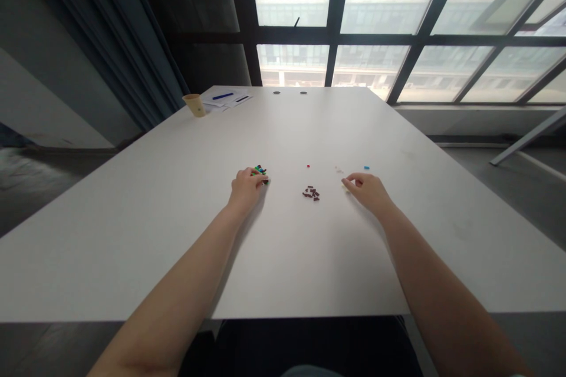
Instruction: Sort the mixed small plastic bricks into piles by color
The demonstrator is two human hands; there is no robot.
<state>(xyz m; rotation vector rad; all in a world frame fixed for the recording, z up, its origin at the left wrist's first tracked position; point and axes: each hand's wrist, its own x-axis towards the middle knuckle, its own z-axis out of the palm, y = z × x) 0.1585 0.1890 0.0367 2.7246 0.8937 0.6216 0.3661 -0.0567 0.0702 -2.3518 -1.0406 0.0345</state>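
Note:
My left hand [245, 189] rests on the table at a small pile of green, black and red toy bricks [260, 169]. Its fingers and thumb are closed at the near side of the pile, and which brick they pinch is hidden. My right hand [366, 189] is closed in a pinch just above the tabletop. Pale pieces lie at its fingertips, too small to tell whether one is held. Between my hands is a loose cluster of dark brown bricks [311, 193]. Beyond it lies a single red brick [308, 166]. A blue brick [367, 168] sits just past my right hand.
Faint pale pieces [338, 171] are scattered left of the blue brick. At the table's far left stand a paper cup [194, 105] and papers [214, 105] with a blue pen [222, 96]. The white table [292, 259] ends close to my lap.

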